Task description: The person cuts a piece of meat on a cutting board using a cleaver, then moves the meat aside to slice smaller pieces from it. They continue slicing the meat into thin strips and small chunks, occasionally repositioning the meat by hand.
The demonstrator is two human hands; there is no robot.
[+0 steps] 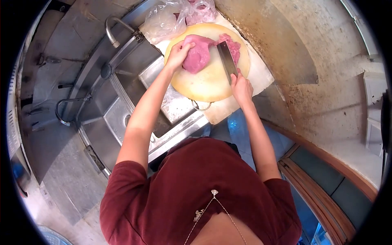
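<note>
A piece of raw pink meat point(197, 57) lies on the left half of a round yellowish cutting board point(200, 87). My left hand point(178, 54) grips the meat at its left edge, thumb on top. In my right hand point(241, 87) is the handle of a cleaver point(227, 61), its broad blade pointing away from me over the board. Right beside the blade, on its far right side, sits a heap of cut meat point(231, 47). The cleaver's cutting edge is hard to make out from above.
Clear plastic bags point(165, 21), one with pink meat point(201, 11) in it, lie behind the board. To the left is a steel double sink point(122, 87) with curved taps point(115, 42). A stained wall point(281, 53) rises close on the right. A metal ring handle point(201, 108) hangs at the board's near edge.
</note>
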